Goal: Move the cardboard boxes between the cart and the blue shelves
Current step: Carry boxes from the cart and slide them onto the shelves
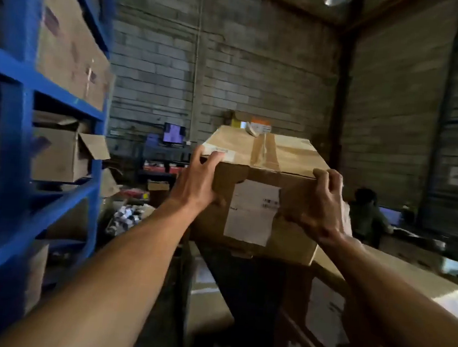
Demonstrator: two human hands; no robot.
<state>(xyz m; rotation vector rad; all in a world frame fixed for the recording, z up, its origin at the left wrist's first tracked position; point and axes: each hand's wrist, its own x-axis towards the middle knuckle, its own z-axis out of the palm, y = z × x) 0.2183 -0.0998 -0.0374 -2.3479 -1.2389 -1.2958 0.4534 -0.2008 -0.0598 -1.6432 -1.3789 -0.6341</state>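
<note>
Box is mid-frame, right of the shelves, with the left hand and right hand just curled over its top near corners, so with no hand underneath I'd guess it could slip or tip.

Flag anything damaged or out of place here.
On the blue shelves, one shelved box has its flaps splayed open. The held box has wrinkled top tape whose far end curls up loose.

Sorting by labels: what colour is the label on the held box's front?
White label, clearest in head view.
</note>
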